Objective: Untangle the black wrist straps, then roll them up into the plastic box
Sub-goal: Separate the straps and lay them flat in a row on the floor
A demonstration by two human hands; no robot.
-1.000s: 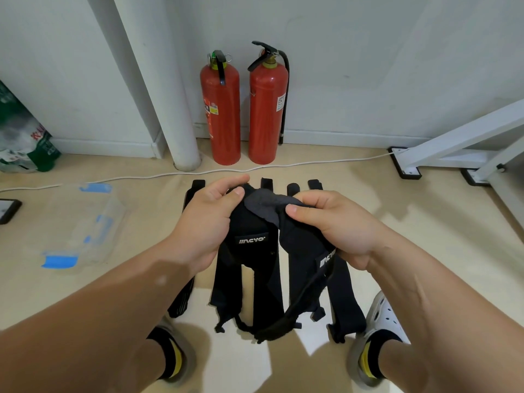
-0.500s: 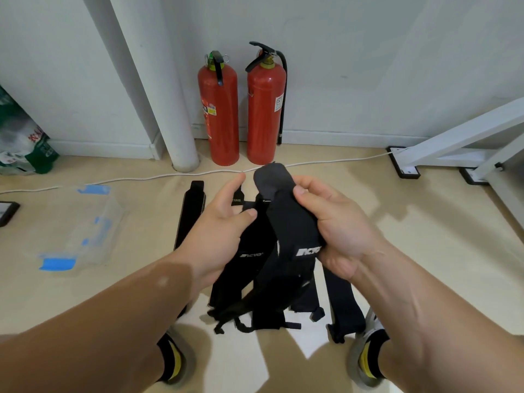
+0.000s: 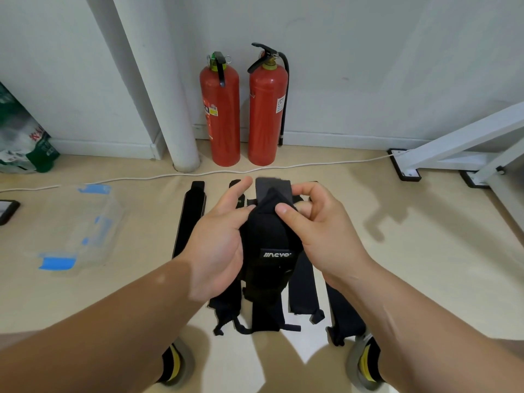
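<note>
Our left hand and right hand gripping a bunched black wrist strap before us, other straps flat on the floor beneath, clear plastic box at our left, two red fire extinguishers against the wall.

A white brand mark, read as "IIACYO", is carried on a small black tag sewn to the black wrist strap, just below the fingers pinching its folded end. Labels on the two fire extinguishers beyond the fingers cannot be read.
</note>
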